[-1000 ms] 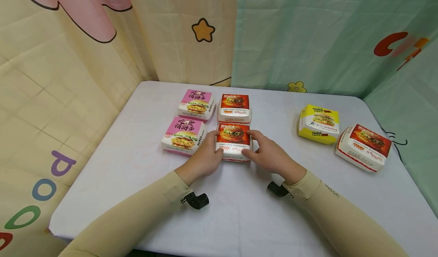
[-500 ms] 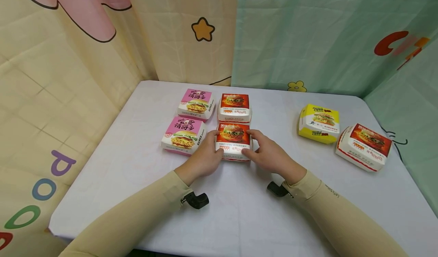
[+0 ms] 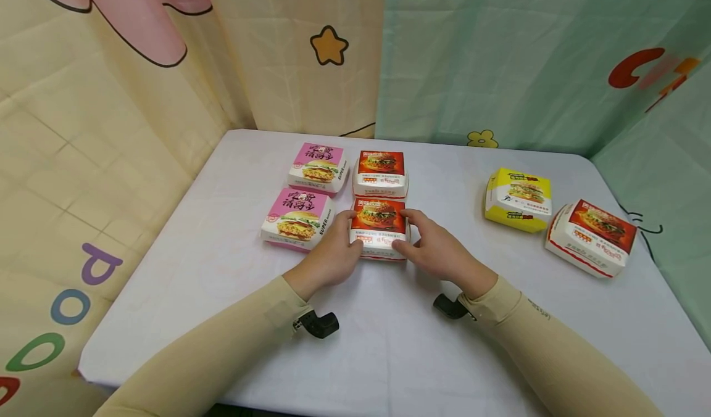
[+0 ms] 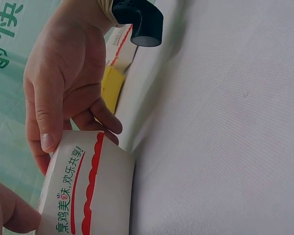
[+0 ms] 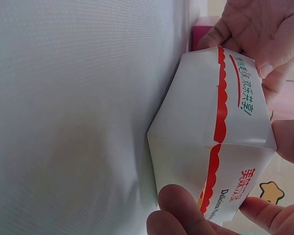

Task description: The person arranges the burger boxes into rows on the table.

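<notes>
A white burger box with a red printed lid sits on the table, the front one of two such boxes in a column. My left hand grips its left side, thumb at the front edge of the lid. On the opposite side my right hand holds it the same way. In the left wrist view the white front wall of the box rests on the cloth. The right wrist view shows a front corner of the box with fingers against its side. Its back wall is hidden.
Behind stands the matching red-lidded box. Two pink burger boxes form a column to the left, close to my left hand. Far right are a yellow burger box and another red-lidded box. Curtains border the white-clothed table.
</notes>
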